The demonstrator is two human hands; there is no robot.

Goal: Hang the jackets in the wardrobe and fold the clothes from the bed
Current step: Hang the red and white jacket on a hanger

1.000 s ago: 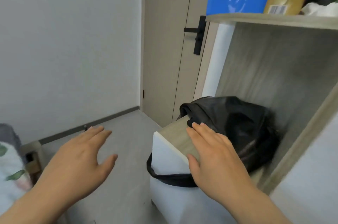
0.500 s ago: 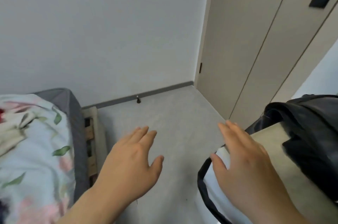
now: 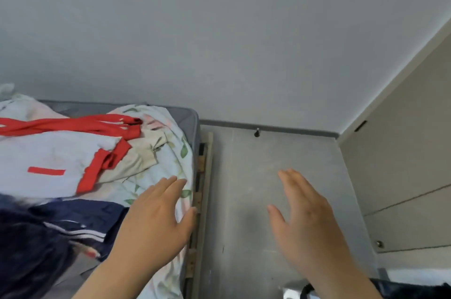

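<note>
Clothes lie in a heap on the bed (image 3: 190,118) at the left. A pale grey garment with red bands (image 3: 48,159) is on top, a beige garment (image 3: 139,154) beside it, and a navy garment with white stripes (image 3: 80,220) nearer me. My left hand (image 3: 156,220) hovers with straight fingers over the bed's right edge, above the floral sheet (image 3: 175,152), holding nothing. My right hand (image 3: 307,220) is spread flat in the air over the grey floor, empty. A corner of the black jacket (image 3: 419,290) shows at the bottom right.
A grey floor strip (image 3: 268,176) runs between the bed and the wardrobe side. A beige door (image 3: 402,152) stands at the right, with a small door stop (image 3: 256,132) at the skirting. The bed's wooden slat frame (image 3: 205,176) juts at its edge.
My view has swung left from the wardrobe shelf to the bed. My right hand has left the black jacket on the shelf, and both hands now reach toward the bed side.
</note>
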